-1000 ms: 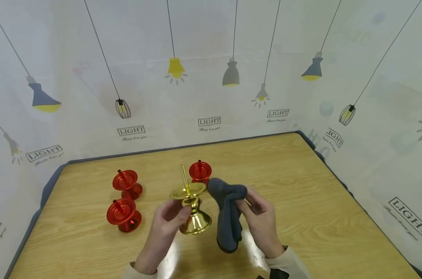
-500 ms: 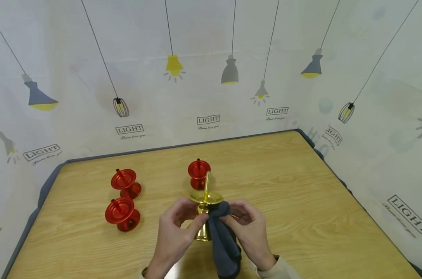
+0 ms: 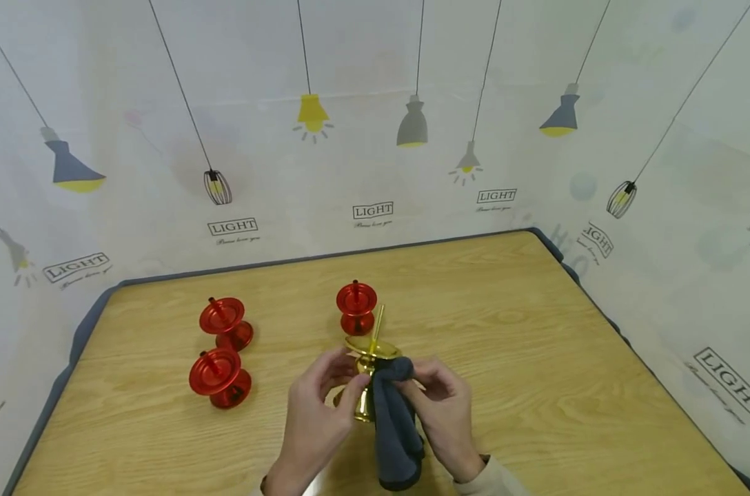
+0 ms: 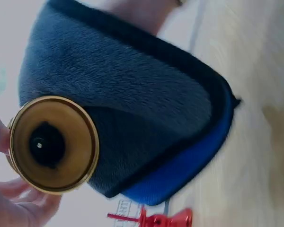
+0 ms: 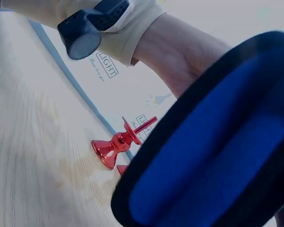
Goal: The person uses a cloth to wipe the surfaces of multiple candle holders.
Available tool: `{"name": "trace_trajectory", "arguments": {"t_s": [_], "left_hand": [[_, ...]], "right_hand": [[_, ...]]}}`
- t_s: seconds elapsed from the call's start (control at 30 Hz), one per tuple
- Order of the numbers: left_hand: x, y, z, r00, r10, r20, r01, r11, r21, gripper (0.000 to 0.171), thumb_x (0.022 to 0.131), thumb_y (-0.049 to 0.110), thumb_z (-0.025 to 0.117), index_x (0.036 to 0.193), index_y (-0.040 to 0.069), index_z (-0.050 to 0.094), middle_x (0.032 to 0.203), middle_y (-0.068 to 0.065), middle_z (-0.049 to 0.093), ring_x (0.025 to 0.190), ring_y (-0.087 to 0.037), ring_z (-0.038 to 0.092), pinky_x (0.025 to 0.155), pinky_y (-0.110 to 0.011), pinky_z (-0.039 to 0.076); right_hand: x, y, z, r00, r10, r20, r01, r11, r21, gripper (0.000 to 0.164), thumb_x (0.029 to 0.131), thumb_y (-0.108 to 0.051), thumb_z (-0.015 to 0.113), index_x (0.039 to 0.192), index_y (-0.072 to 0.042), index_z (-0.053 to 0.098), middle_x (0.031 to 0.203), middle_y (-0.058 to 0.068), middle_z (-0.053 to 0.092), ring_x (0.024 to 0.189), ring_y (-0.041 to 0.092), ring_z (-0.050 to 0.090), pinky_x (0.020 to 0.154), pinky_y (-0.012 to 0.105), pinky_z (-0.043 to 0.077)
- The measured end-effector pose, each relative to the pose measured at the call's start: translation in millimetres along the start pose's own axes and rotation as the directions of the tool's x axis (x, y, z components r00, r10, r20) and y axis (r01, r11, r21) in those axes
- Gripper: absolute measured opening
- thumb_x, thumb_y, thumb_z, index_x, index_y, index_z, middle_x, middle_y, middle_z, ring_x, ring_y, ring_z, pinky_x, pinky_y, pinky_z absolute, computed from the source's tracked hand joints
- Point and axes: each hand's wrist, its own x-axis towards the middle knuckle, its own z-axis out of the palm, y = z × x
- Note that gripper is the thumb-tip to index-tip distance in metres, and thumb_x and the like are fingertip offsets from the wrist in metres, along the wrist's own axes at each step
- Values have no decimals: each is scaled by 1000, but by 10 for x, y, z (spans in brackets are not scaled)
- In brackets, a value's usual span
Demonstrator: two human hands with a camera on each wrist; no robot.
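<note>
A shiny gold candle holder [image 3: 364, 406], with a spike above a shallow dish, is held tilted above the table by my left hand [image 3: 316, 417], thumb and fingers around its stem. My right hand [image 3: 444, 413] pinches a dark grey-blue cloth [image 3: 396, 441] against the right side of the stem, just under the dish. The rest of the cloth hangs down. In the left wrist view the hollow underside of the gold base [image 4: 80, 151] faces the camera, beside the cloth's fuzzy side. A bright blue side of the cloth [image 5: 194, 156] fills much of the right wrist view.
Two red candle holders stand at left on the wooden table [image 3: 536, 358], one behind [image 3: 234, 336] and one nearer [image 3: 232, 393]. A third red candle holder [image 3: 357, 322] stands just beyond the gold one. A pale lamp-print backdrop [image 3: 375, 151] encloses the table's back and sides.
The gold candle holder moved right to meet the cloth, which was apart from it a second ago. Both hands are now together at its stem, and it leans slightly differently than half a second ago.
</note>
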Motion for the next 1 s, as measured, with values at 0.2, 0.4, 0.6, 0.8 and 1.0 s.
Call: {"name": "trace_trajectory", "arguments": {"t_s": [0.2, 0.4, 0.6, 0.8, 1.0], "left_hand": [[52, -10, -16, 999, -47, 11, 47, 999, -2, 29, 75, 10, 89, 100, 10, 75, 94, -4, 76, 81, -12, 73, 76, -27, 61], [123, -150, -176, 941, -162, 296, 241, 936, -255, 32, 90, 8, 76, 116, -9, 68, 103, -2, 74, 94, -8, 69, 84, -24, 57], [103, -152, -179, 930, -166, 327, 291, 878, -380, 39, 97, 7, 67, 120, -22, 57, 108, 2, 70, 98, -6, 66, 86, -20, 54], [54, -47, -19, 997, -62, 55, 71, 982, -174, 31, 83, -2, 80, 110, -5, 67, 102, -17, 71, 89, -10, 70, 82, -25, 59], [98, -143, -60, 979, -142, 148, 171, 965, -199, 32, 81, 6, 85, 110, 2, 72, 101, -10, 74, 87, -11, 71, 80, -27, 60]], "right_hand": [[11, 27, -53, 999, -38, 7, 38, 999, 13, 12, 86, 12, 71, 93, 3, 70, 102, -4, 76, 97, 13, 72, 85, 30, 59], [0, -11, -85, 998, 52, 22, -53, 998, 36, 6, 87, 10, 71, 89, 8, 66, 95, -5, 75, 89, 10, 72, 78, 25, 58], [4, -44, -62, 999, 19, 40, -20, 999, 27, 6, 87, 14, 69, 90, 10, 64, 99, -5, 75, 93, 11, 72, 81, 26, 59], [12, -42, -39, 994, -99, 38, 99, 995, -22, 9, 86, 16, 69, 93, 15, 63, 106, -3, 75, 99, 14, 72, 79, 32, 62], [31, -15, -66, 993, -100, 70, 99, 995, 11, 10, 85, 16, 70, 92, 12, 64, 102, -4, 74, 96, 10, 71, 77, 27, 61]]}}
